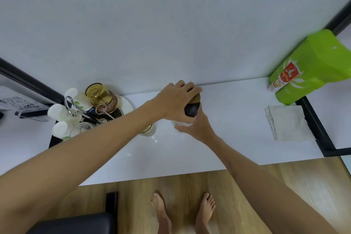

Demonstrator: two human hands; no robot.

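A dark brown bottle [192,110] with a lighter brown top is held above the white table [218,138]. My left hand [177,99] grips its upper part from above. Below it stands a clear glass [183,124], mostly hidden, and my right hand [197,126] curls round the glass from the near side. A second glass [150,130] with a pale liquid shows just under my left forearm.
A tray [54,141] at the left holds white paper cups [57,113], an upturned amber jar [100,97] and metal utensils [71,108]. A folded napkin [288,122] and a green pouch [311,66] lie at the right. A black chair [76,224] stands near my feet.
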